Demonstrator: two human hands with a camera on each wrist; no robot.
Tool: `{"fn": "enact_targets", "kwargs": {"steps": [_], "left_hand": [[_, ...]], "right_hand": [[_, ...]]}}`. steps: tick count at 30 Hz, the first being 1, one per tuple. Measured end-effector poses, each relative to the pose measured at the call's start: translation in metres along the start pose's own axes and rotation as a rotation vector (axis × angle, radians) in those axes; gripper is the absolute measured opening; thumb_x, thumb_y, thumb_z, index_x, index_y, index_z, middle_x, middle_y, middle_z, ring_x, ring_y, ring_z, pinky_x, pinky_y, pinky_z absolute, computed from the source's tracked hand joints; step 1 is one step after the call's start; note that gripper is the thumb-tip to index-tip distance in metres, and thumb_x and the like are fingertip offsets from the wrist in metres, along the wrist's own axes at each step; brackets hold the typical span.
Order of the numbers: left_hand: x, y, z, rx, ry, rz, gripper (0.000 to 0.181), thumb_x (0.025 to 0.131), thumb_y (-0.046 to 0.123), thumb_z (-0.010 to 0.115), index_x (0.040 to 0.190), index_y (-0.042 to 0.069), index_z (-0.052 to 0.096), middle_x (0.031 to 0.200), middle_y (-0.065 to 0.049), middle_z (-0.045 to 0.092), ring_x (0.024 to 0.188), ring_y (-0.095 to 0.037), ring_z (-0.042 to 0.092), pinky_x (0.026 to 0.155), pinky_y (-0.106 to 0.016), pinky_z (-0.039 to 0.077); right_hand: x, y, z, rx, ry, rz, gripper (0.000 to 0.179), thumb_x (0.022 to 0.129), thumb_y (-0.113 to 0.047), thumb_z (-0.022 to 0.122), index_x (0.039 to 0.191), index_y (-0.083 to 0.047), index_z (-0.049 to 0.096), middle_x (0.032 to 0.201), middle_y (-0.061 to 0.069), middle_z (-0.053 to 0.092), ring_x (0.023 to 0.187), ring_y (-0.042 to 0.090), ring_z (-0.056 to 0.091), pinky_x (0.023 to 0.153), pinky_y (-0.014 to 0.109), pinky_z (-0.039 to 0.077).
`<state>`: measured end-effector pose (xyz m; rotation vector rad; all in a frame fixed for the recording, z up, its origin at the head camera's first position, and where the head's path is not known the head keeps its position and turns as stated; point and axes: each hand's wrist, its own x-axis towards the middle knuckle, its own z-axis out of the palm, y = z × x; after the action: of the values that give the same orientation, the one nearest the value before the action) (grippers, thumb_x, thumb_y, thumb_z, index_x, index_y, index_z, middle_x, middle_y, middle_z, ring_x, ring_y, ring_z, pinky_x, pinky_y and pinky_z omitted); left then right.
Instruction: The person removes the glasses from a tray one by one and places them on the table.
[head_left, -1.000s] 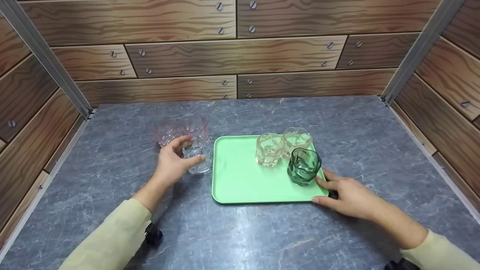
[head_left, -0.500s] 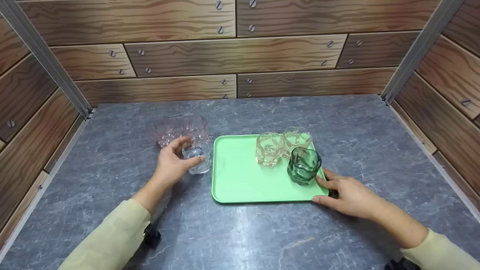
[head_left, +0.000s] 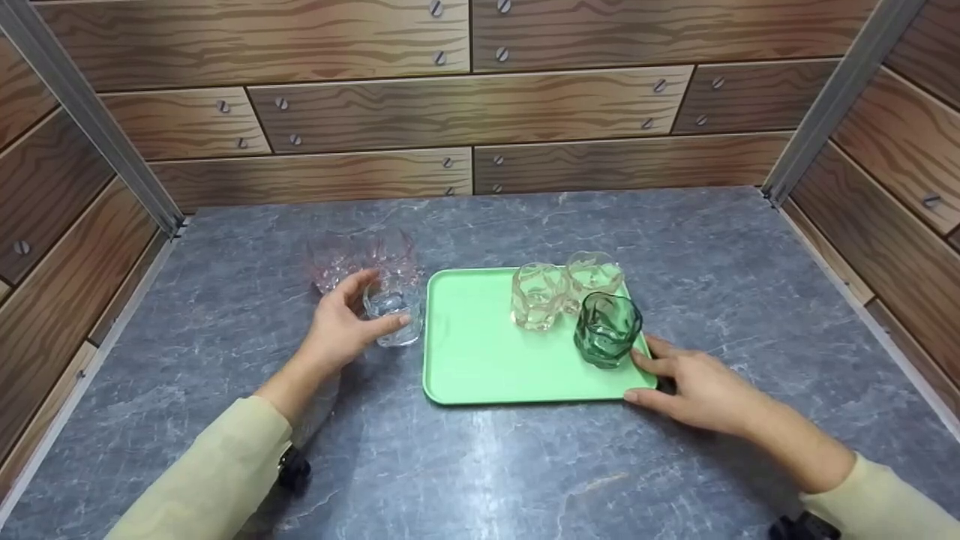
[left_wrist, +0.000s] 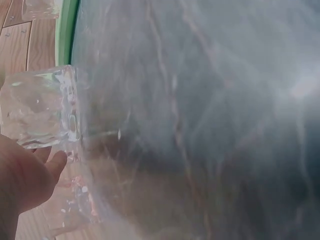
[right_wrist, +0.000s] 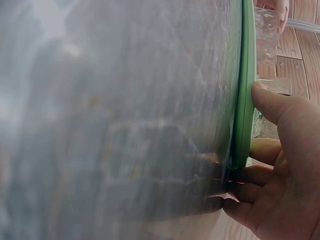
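L hand (head_left: 341,326) grips clear glass (head_left: 397,334) just beside green tray (head_left: 487,367); R hand (head_left: 701,391) pinches tray's near corner. Prob best: glass upright, clear of pink glasses (head_left: 332,262) & tray rim, R hand steadying tray.

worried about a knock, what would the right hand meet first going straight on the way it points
The right hand touches the green tray; beyond its rim, the dark green glass would probably come first, though the gap is unclear.
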<state>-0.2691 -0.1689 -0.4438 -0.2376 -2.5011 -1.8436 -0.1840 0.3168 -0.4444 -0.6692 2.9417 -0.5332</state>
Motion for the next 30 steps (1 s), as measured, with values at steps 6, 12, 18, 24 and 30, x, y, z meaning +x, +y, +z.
{"fn": "enact_targets", "kwargs": {"steps": [6, 12, 18, 24, 30], "left_hand": [[-0.003, 0.014, -0.010, 0.110, -0.005, 0.048, 0.094, 0.080, 0.023, 0.096, 0.156, -0.002, 0.046, 0.158, -0.021, 0.050, 0.149, -0.034, 0.043, 0.127, -0.046, 0.030], [0.000, 0.042, -0.016, 0.215, 0.010, 0.101, 0.096, 0.080, 0.030, 0.096, 0.158, 0.004, 0.045, 0.160, -0.013, 0.050, 0.149, -0.029, 0.044, 0.126, -0.043, 0.032], [0.007, 0.078, 0.001, 0.242, -0.020, 0.152, 0.100, 0.079, 0.040, 0.096, 0.160, 0.011, 0.046, 0.161, -0.004, 0.049, 0.151, -0.023, 0.042, 0.126, -0.043, 0.031], [0.017, 0.103, 0.041, 0.199, -0.087, 0.197, 0.101, 0.076, 0.039, 0.098, 0.159, 0.012, 0.046, 0.161, -0.003, 0.050, 0.149, -0.021, 0.043, 0.125, -0.040, 0.032], [0.026, 0.111, 0.086, 0.166, -0.186, 0.207, 0.102, 0.075, 0.038, 0.098, 0.160, 0.013, 0.046, 0.161, -0.003, 0.049, 0.148, -0.023, 0.045, 0.124, -0.044, 0.034]], "right_hand": [[0.000, 0.000, -0.001, -0.003, -0.008, 0.005, 0.082, 0.098, -0.065, 0.065, 0.147, 0.001, 0.059, 0.157, 0.035, 0.042, 0.135, 0.058, 0.050, 0.111, 0.069, 0.041], [0.000, -0.001, 0.000, 0.011, -0.004, 0.000, 0.081, 0.098, -0.064, 0.066, 0.146, 0.001, 0.059, 0.157, 0.035, 0.042, 0.135, 0.057, 0.050, 0.112, 0.068, 0.042], [-0.001, 0.000, 0.001, 0.016, -0.005, 0.003, 0.081, 0.098, -0.064, 0.066, 0.146, 0.001, 0.059, 0.157, 0.035, 0.041, 0.135, 0.057, 0.051, 0.111, 0.068, 0.042], [-0.001, 0.000, 0.001, 0.013, -0.009, 0.007, 0.082, 0.098, -0.066, 0.065, 0.147, 0.000, 0.059, 0.158, 0.034, 0.041, 0.135, 0.057, 0.051, 0.111, 0.068, 0.042], [0.000, 0.000, 0.000, 0.004, -0.004, 0.009, 0.082, 0.098, -0.065, 0.066, 0.147, 0.000, 0.059, 0.158, 0.034, 0.041, 0.136, 0.058, 0.049, 0.112, 0.069, 0.041]]}}
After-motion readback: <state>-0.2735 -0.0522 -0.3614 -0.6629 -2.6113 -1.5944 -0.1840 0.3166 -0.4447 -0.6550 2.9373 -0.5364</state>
